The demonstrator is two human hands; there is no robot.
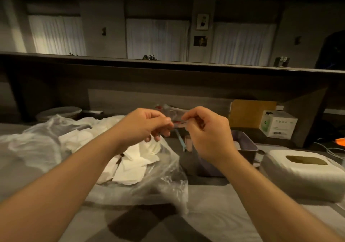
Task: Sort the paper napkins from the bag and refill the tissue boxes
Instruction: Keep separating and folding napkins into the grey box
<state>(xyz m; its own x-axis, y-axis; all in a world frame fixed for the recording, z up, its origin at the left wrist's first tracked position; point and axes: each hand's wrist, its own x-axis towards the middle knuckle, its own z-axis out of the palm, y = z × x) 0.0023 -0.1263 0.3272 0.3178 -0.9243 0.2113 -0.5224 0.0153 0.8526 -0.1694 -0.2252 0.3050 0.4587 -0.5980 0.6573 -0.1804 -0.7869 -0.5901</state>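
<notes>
Both hands are held up over the grey worktop, close together in the middle of the view. The left hand and the right hand each pinch one end of a small clear plastic wrapper with a bit of red on it, with fingers and thumbs curled in on it. The wrapper is blurry, so what it holds cannot be told. Under the left arm lies a big clear plastic bag, crumpled and open, spread over the left side of the worktop. Inside it sits a loose pile of white folded paper napkins, some flat and some bent. To the right, near the edge of the worktop, stands a white tissue box with round corners and a long dark slot on top. Between the bag and that box, behind the right hand, is a dark grey open box, partly hidden by the hand. Farther back on the right are a white cardboard box with small print and a brown flat board leaning against the back wall. At the back left sits a stack of pale plates.
</notes>
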